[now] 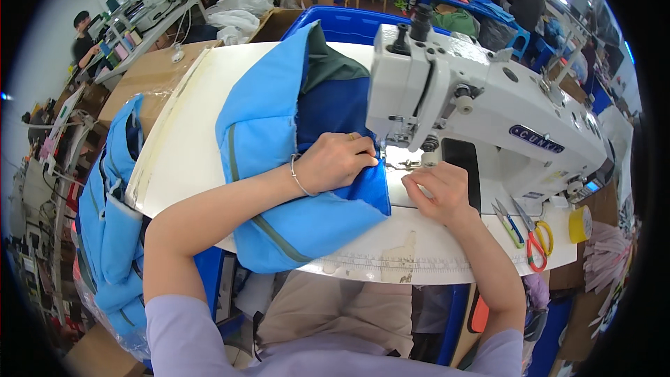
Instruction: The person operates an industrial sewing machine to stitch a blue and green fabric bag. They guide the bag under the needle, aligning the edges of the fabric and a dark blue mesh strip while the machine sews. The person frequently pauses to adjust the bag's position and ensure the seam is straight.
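A light blue fabric piece [262,105] with dark green strips and a darker blue lining [331,105] lies on the white sewing table, left of a white sewing machine [488,91]. My left hand [335,162] is closed on the edge of the blue fabric, pinching it close beside the needle area. Right of the needle, my right hand [441,192] hovers over the machine bed with its fingers curled together. Whatever those fingers hold, if anything, is too small to make out. The fabric edge right at the needle is partly hidden by my left fingers.
On the table's right lie scissors [537,237], thread snips [509,223] and a yellow tape roll [579,225]. A dark, phone-like slab [460,160] rests under the machine arm. More blue fabric pieces [115,216] hang at the left. A blue crate [342,24] stands behind the table.
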`<state>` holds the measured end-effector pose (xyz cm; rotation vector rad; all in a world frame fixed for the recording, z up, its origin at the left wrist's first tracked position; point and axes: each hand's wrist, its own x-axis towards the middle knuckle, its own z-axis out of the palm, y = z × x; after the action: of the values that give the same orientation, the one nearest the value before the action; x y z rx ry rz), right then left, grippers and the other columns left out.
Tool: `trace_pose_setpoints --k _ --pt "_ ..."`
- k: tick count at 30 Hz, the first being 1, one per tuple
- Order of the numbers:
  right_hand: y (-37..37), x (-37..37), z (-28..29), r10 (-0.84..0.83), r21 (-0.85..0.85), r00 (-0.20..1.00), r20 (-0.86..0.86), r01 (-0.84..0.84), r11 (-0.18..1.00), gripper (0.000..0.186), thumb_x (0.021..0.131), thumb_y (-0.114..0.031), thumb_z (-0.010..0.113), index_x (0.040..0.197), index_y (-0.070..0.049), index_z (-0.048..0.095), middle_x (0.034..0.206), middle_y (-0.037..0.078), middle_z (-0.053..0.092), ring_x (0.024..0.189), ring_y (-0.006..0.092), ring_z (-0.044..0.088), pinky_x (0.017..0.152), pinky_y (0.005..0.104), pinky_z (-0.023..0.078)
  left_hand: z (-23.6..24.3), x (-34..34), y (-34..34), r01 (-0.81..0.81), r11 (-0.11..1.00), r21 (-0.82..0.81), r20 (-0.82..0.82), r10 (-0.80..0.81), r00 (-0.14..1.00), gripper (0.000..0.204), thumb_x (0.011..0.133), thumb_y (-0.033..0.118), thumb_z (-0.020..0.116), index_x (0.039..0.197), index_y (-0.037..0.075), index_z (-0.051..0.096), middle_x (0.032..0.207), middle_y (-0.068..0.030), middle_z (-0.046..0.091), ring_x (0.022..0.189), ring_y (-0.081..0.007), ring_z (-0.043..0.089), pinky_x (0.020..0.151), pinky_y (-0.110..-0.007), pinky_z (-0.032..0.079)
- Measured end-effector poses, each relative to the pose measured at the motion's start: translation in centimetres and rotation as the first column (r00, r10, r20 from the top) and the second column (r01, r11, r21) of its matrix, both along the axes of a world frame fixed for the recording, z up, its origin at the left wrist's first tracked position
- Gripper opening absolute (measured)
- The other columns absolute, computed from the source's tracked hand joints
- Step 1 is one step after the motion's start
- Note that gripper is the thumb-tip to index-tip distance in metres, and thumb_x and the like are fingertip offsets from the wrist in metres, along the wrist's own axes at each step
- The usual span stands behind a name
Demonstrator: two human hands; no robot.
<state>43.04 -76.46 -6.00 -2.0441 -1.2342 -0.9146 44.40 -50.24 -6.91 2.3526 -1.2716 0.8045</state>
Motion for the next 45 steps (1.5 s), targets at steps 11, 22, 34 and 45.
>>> trace_pose_setpoints --k 11,22,34,45 --pt "-0.2 -0.3 0.3 0.05 -0.068 0.998 0.049 -0.046 0.997 0.015 0.072 -0.002 0.082 0.079 -0.008 0.07 0.067 0.003 0.068 0.058 0.0201 0.065 0.054 0.0305 0.051 -0.3 0.6 1.4 0.007 0.999 -0.044 -0.033 -0.008 0.999 0.016 0.076 0.003 0.072 0.088 0.012 0.077 0.098 -0.001 0.07 0.09 -0.0183 0.072 0.069 -0.033 0.059" --pt "0.0 -0.9 0.4 0.066 -0.073 0.997 0.051 -0.062 0.995 0.014 0.075 -0.001 0.08 0.076 -0.008 0.068 0.065 0.005 0.066 0.055 0.0223 0.063 0.051 0.0331 0.048 9.7 -10.8 10.2 -0.241 0.962 0.128 -0.52 0.272 0.81 0.029 0.088 0.028 0.077 0.108 0.006 0.077 0.109 -0.0114 0.074 0.1 -0.0282 0.07 0.088 -0.039 0.055" --pt "0.3 -11.0 0.3 0.108 -0.051 0.994 0.024 -0.107 0.993 0.012 0.076 -0.005 0.08 0.078 -0.01 0.069 0.065 0.003 0.064 0.053 0.0219 0.06 0.051 0.0336 0.047 7.5 -21.4 11.8 -0.22 0.952 0.214 -0.558 0.304 0.772 0.028 0.083 0.023 0.076 0.101 0.004 0.067 0.091 -0.0135 0.066 0.088 -0.0326 0.065 0.079 -0.043 0.051" --pt "5.1 -16.2 3.2 0.062 0.113 0.995 -0.08 -0.052 0.992 0.048 0.074 -0.007 0.082 0.12 -0.005 0.069 0.123 0.013 0.07 0.107 0.0302 0.068 0.084 0.0382 0.057 17.9 -27.5 11.3 -0.152 0.936 -0.319 -0.824 -0.194 0.533 0.024 0.085 0.018 0.074 0.086 0.0 0.059 0.067 -0.0041 0.053 0.061 -0.012 0.048 0.057 -0.03 0.038"
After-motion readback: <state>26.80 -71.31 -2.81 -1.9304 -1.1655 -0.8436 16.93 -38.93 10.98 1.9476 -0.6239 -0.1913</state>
